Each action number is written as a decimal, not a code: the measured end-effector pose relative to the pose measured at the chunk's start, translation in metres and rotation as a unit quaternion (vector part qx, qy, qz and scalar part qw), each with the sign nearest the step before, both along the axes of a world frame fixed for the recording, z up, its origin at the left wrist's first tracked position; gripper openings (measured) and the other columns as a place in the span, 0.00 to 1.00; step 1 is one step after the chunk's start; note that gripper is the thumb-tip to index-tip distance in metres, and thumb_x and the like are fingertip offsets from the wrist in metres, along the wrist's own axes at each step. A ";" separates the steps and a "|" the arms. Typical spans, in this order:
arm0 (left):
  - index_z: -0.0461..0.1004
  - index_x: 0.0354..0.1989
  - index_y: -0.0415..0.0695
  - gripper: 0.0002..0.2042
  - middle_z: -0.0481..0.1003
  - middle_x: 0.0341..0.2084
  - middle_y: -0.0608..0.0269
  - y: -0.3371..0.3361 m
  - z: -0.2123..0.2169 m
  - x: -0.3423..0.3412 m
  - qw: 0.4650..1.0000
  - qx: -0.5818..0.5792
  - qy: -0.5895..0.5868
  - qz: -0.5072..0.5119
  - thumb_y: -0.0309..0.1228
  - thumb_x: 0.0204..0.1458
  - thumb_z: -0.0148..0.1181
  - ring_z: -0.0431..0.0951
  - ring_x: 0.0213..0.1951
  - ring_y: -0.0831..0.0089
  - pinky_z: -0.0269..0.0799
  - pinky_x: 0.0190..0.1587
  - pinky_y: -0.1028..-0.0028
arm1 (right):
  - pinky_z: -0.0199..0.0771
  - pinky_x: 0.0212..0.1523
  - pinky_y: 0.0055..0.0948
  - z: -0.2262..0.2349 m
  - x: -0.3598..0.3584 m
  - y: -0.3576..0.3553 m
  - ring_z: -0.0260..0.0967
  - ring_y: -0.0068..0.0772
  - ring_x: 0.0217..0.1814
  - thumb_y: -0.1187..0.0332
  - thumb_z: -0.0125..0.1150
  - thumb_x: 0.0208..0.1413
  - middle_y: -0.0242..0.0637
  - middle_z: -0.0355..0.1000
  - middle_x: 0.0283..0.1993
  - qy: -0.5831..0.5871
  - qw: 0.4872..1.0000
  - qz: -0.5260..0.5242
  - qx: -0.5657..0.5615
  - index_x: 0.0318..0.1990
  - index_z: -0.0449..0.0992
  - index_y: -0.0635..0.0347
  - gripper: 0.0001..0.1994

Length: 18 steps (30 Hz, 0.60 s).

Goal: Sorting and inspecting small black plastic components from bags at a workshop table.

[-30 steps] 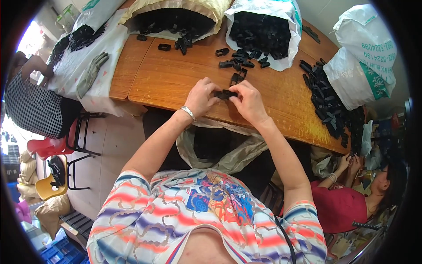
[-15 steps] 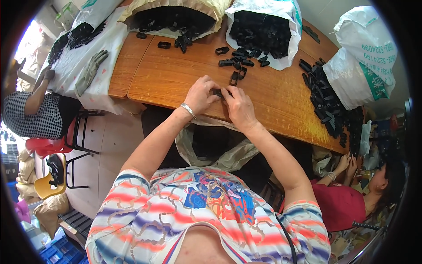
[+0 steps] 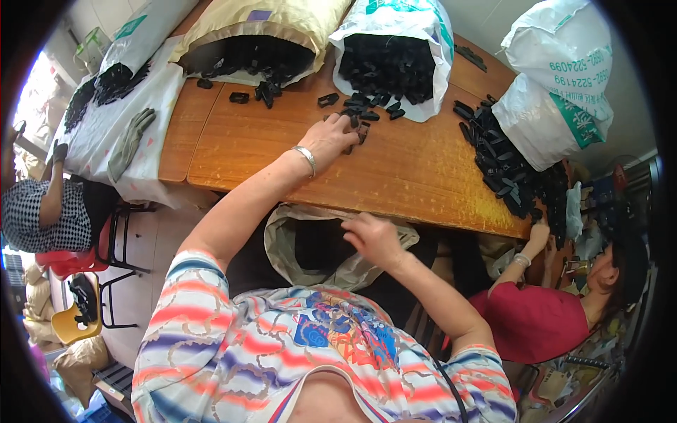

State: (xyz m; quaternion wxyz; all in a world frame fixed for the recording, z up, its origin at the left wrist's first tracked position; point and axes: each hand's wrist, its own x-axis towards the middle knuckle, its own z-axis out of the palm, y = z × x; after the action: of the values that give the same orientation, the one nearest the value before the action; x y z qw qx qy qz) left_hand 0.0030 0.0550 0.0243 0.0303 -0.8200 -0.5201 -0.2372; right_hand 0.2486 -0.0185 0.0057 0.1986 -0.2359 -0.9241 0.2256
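My left hand [image 3: 330, 143] reaches over the wooden table with bent fingers closed on a small black plastic piece [image 3: 363, 132]. Its fingertips partly hide the piece, just in front of a loose cluster of similar black pieces [image 3: 363, 106]. My right hand [image 3: 377, 240] hangs below the table's front edge, above the right side of an open beige sack [image 3: 278, 243] at my lap. Its thumb and fingers are apart, and nothing shows between them. The sack's inside looks dark, so its contents cannot be made out.
On the wooden table [image 3: 282, 173], a yellowish sack [image 3: 190, 46] and a white sack [image 3: 441, 70] spill black pieces. Long black parts [image 3: 493, 155] lie in a heap at right by another white bag [image 3: 532, 116]. A grey glove [image 3: 130, 144] lies left. People sit at both sides.
My hands were together at the table edge around a small black piece. The left has moved forward to the loose pieces; the right has dropped over the sack. The right-hand co-worker's arm has reached forward.
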 end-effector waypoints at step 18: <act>0.74 0.41 0.42 0.15 0.70 0.37 0.55 -0.075 -0.017 0.016 0.972 -0.021 -0.211 0.098 0.26 0.43 0.67 0.70 0.44 0.54 0.71 0.46 0.63 | 0.73 0.45 0.42 0.009 -0.025 0.238 0.72 0.48 0.46 0.69 0.66 0.52 0.41 0.74 0.43 -0.101 0.952 -0.244 0.154 0.45 0.75 0.57 0.13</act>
State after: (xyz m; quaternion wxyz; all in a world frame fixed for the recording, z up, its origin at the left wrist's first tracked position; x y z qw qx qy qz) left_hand 0.0193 -0.0196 0.0075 -0.0743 -0.6971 -0.5974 -0.3894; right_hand 0.2239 0.2191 0.0150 0.1869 -0.4427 -0.8770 0.0000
